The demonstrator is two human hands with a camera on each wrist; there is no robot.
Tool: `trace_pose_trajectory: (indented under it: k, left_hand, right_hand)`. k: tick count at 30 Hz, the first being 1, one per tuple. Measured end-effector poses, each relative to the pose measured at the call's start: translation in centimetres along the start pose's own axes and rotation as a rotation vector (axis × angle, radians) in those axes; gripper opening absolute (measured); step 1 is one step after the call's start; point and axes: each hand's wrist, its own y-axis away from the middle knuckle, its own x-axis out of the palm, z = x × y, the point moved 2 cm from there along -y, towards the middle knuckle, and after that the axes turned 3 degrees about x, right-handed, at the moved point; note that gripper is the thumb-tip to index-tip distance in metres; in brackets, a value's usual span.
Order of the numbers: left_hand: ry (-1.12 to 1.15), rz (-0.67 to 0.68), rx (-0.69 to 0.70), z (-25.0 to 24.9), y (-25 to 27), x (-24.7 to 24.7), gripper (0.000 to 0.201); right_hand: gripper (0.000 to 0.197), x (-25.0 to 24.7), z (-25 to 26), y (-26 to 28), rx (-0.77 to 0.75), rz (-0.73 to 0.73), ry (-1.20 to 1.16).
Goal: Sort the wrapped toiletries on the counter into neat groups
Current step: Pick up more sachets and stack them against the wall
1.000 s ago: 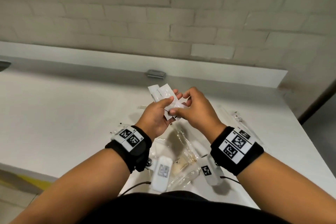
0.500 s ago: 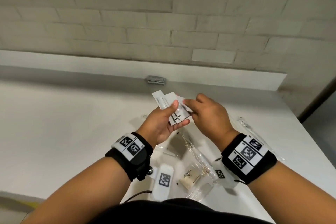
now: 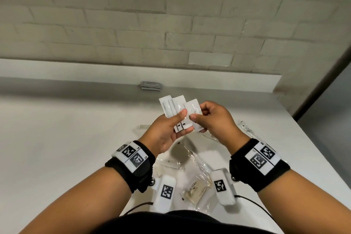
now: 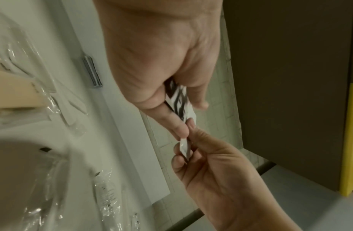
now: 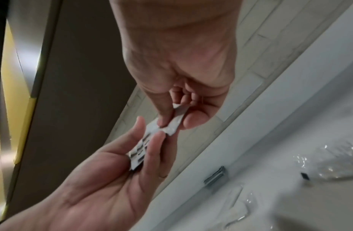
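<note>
Both hands are raised above the white counter point(image 3: 66, 138). My left hand point(image 3: 171, 129) holds a fanned stack of white paper sachets point(image 3: 171, 108) between thumb and fingers; the same stack point(image 4: 178, 100) shows its black print in the left wrist view. My right hand point(image 3: 210, 119) pinches one more white sachet point(image 3: 193, 112) at the right side of that stack, thumb on its front. The right wrist view shows this sachet point(image 5: 174, 123) meeting the stack point(image 5: 141, 150). Below the hands lie clear-wrapped toiletries point(image 3: 191, 156) and a beige wrapped item point(image 3: 195, 188).
A small grey stack of packets point(image 3: 151, 86) sits at the back of the counter by the brick wall. A wrapped comb point(image 3: 145, 125) lies left of the hands and a long clear-wrapped item point(image 3: 245, 127) right. The counter's right edge point(image 3: 307, 159) is close.
The right hand has pulled one sachet out to the right side of the stack, fanning it. Both hands have stayed raised over the pile.
</note>
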Motion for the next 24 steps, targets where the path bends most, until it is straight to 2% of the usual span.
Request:
trace_pose_trajectory:
  k: [4,9,11,13,15,16,17,20,22,24]
  left_hand:
    - [0.008,-0.051,0.026,-0.2,-0.2,-0.3,0.024]
    - [-0.024,-0.047,0.009,-0.1,-0.4,0.3,0.017]
    - [0.002,-0.051,-0.037,0.0,-0.3,0.6,0.011]
    - [0.040,-0.047,-0.107,0.1,-0.2,0.9,0.009]
    - [0.031,-0.034,-0.151,0.0,-0.1,1.1,0.009]
    - [-0.007,-0.023,-0.156,0.0,-0.1,1.2,0.010]
    - [-0.054,-0.013,-0.150,0.1,-0.1,1.4,0.010]
    - [-0.136,-0.001,-0.118,0.1,0.0,1.8,0.012]
    - [-0.116,0.003,-0.105,0.0,0.2,1.6,0.017]
    - [-0.049,0.012,-0.119,-0.3,0.4,1.3,0.031]
  right_hand:
    - [0.017,-1.5,-0.6,-0.3,0.031,-0.054,-0.145]
    - [0.004,-1.5,-0.8,-0.6,0.123,0.083,-0.404]
    - [0.009,-1.5,-0.8,-1.0,0.104,0.102,-0.468]
    - [0.004,-1.6,-0.9,-1.1,0.051,0.150,-0.526]
    - [0.033,-1.5,-0.9,-1.1,0.044,0.238,-0.583]
    - [0.044,-1.2,-0.8,-1.0,0.049,0.268,-0.587]
    - [0.043,-0.9,-0.7,-0.9,0.042,0.278,-0.571]
    - [0.013,-0.4,-0.2,-0.9,0.015,0.190,-0.487]
    - [0.017,-0.6,-0.1,-1.0,0.017,0.139,-0.424]
    - [0.020,-1.0,0.0,-1.2,0.028,0.135,-0.347]
